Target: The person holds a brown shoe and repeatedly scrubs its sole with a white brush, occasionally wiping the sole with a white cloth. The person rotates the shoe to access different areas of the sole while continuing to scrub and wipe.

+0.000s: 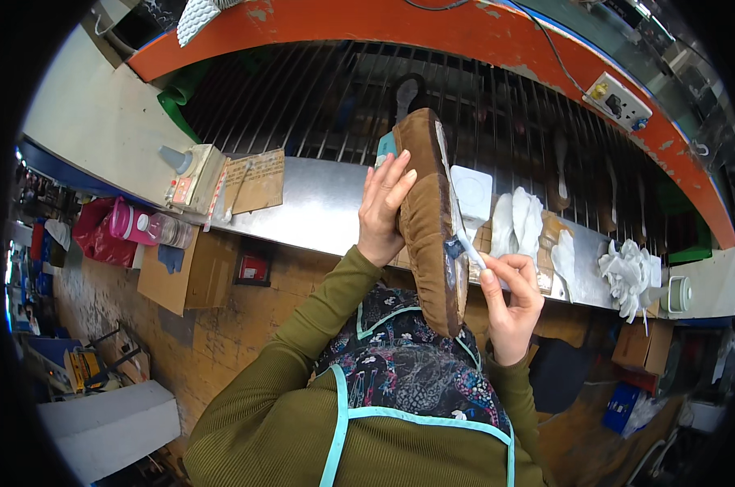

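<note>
A brown suede shoe [426,223] is held up on end in front of my apron, its sole edge turned to the right. My left hand [382,209] is closed on the shoe's left side, with the thumb hidden behind it. My right hand [514,304] pinches a slim white-handled brush [471,250] between thumb and fingers. Its dark tip rests against the shoe's side near the sole edge. A light blue-green piece [386,146] shows behind the shoe, just above my left fingers.
Beyond the metal ledge [315,195] runs a rack of rods [302,105] under an orange frame [343,20]. A cardboard piece [258,183] and control box [195,178] lie left; a white box [471,195], white gloves [627,276] and pale cloth-like pieces [518,219] lie right.
</note>
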